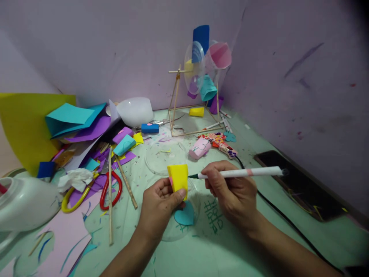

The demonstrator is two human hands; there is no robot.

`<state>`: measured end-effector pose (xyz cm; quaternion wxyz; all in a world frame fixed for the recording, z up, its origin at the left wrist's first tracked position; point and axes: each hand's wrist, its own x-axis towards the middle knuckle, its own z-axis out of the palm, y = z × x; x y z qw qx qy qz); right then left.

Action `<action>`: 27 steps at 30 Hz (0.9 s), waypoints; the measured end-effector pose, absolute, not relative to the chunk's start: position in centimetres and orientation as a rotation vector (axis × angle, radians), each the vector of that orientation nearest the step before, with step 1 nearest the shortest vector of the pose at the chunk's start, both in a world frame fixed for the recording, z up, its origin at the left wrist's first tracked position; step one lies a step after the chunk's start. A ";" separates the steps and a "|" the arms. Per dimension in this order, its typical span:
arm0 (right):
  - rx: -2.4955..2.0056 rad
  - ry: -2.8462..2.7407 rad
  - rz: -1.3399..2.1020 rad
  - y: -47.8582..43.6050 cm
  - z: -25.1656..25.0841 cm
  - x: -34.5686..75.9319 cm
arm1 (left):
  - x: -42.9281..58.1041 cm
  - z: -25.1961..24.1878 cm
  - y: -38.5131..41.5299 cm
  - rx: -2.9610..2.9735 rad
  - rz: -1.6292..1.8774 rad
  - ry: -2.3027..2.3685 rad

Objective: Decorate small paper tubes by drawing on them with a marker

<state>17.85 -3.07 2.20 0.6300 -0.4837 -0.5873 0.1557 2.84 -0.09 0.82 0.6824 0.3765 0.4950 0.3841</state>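
Observation:
Between the thumb and fingers of my left hand [161, 206] is a small yellow paper cup [179, 177], held up over the table. A bit of pink shows on its left side. My right hand [230, 192] grips a white marker pen [242, 172], its dark green tip pointing at the cup's right edge; whether it touches I cannot tell. Just below the cup a teal paper heart [184, 214] lies on a clear plastic disc [170, 235]. Green pen marks [213, 217] cover the table beside my right hand.
A stick frame [173, 100] carrying a clear wheel with coloured paper cups stands at the back. Red-handled scissors [118, 192], wooden sticks [110, 215] and paper scraps crowd the left. To the right lie a dark phone [291, 181] and a black cable [288, 219].

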 end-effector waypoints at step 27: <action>-1.121 -1.526 0.132 -2.6 1.8 17.7 | 3.1 1.4 -0.3 0.895 0.849 1.130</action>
